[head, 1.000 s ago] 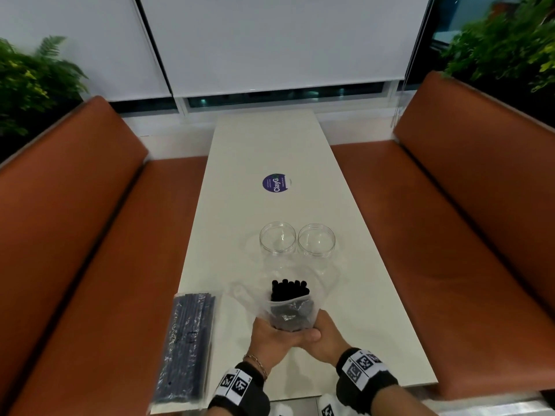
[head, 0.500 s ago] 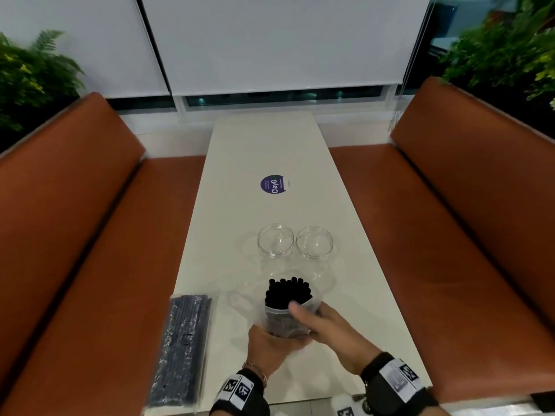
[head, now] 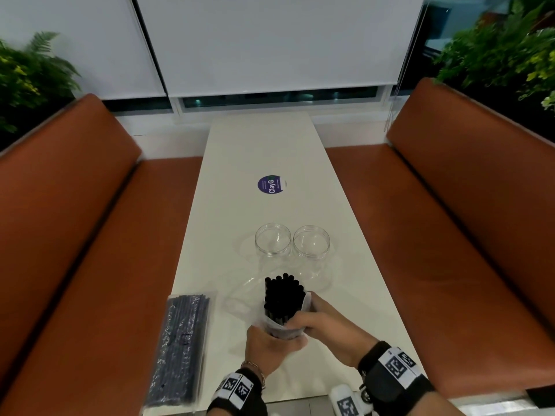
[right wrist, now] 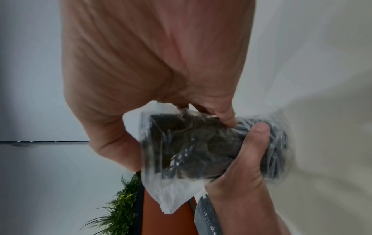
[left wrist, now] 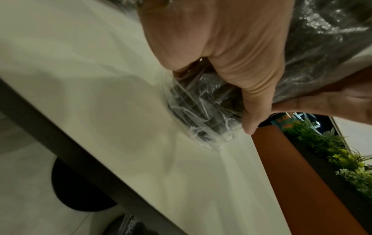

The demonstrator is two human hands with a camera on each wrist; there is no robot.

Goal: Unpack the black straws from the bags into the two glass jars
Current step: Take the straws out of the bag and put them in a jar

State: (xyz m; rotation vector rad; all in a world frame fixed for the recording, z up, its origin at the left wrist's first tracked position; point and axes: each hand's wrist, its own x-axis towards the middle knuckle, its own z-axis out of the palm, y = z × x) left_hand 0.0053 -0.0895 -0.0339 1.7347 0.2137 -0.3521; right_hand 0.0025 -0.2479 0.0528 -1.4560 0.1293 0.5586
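A bundle of black straws [head: 283,297] stands upright on the white table [head: 261,151], its tops sticking out of a clear plastic bag [head: 277,327] pushed down around its lower half. My left hand [head: 265,345] grips the bag and bundle from below and behind [left wrist: 231,63]. My right hand [head: 318,321] holds the bag's upper edge on the right side, fingers curled on the plastic [right wrist: 161,79]. Two empty glass jars [head: 273,239] [head: 311,243] stand side by side just beyond the straws. A second, sealed bag of black straws [head: 180,349] lies flat at the table's near left.
A round purple sticker [head: 270,184] sits mid-table. Brown leather benches [head: 75,235] [head: 450,235] flank the table on both sides. Plants [head: 504,49] stand behind the backrests. The table's near edge lies just under my wrists.
My right hand left the bundle's base, rose and took hold of the bag's top edge on the right. The bag now sits lower, baring more of the straws.
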